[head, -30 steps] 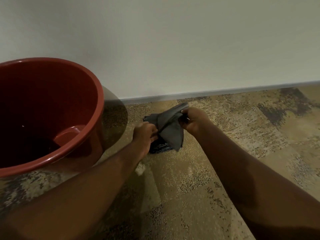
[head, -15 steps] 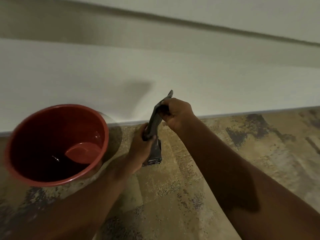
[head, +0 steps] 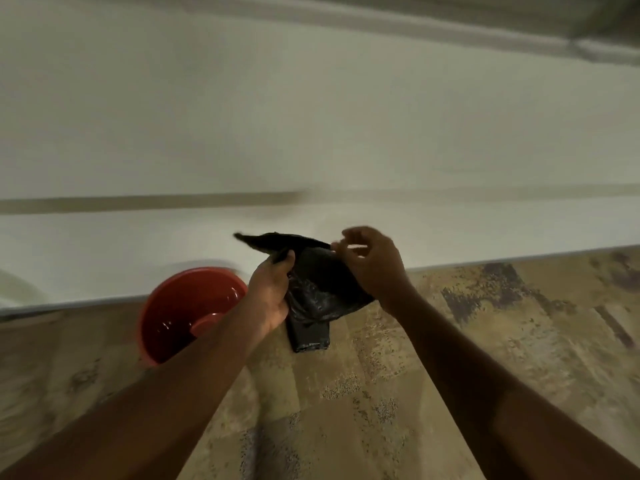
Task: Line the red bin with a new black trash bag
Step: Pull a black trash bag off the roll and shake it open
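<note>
Two hands up | your left hand [head: 273, 292] is clamped on the black trash bag [head: 317, 289], anchoring it | right hand [head: 372, 263] pinches its top edge to part the folds | red bin [head: 173, 306] waits unlined, left, by the wall.

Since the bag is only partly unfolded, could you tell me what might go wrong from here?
The black trash bag is still bunched, and only the left hand clearly grips it; the right hand pinches an edge at most, so it could slip. The red bin sits partly behind the left forearm, so a swing might knock it.
</note>
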